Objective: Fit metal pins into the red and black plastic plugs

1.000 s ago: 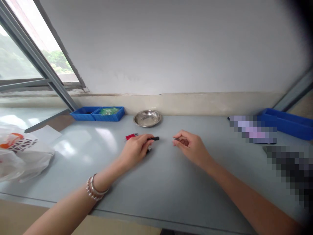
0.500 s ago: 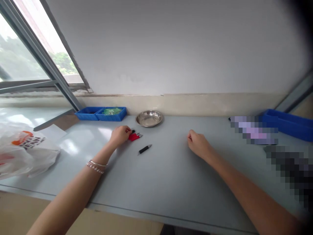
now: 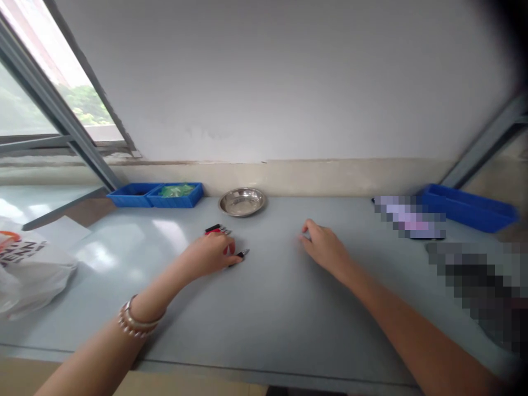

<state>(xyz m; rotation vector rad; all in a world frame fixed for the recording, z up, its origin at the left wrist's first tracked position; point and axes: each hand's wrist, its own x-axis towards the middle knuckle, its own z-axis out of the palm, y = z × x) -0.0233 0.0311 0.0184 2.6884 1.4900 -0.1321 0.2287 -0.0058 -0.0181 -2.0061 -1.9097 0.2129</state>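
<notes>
My left hand (image 3: 212, 253) is over the table with its thumb and curled fingers around a black pen (image 3: 244, 253). The pen's silver tip points out to the right, and the hand covers most of its barrel. Just behind the knuckles lie several pens (image 3: 214, 229), black and red with silver tips, partly hidden by the hand. My right hand (image 3: 324, 245) is above the table farther right, thumb and forefinger slightly apart, with nothing visible between them. A round steel bowl (image 3: 242, 212) stands behind the pens, near the wall.
Two blue trays (image 3: 175, 202) stand at the back left, one with green plastic packets (image 3: 177, 190). A white plastic bag (image 3: 37, 280) lies at the left. On the right are a blue bin (image 3: 470, 209) and two blurred-out objects. The table's front edge (image 3: 247, 369) runs below.
My left hand has moved from the row of pens toward me and onto the separate black pen. The right hand's thumb and forefinger have parted. The view has shifted slightly right.
</notes>
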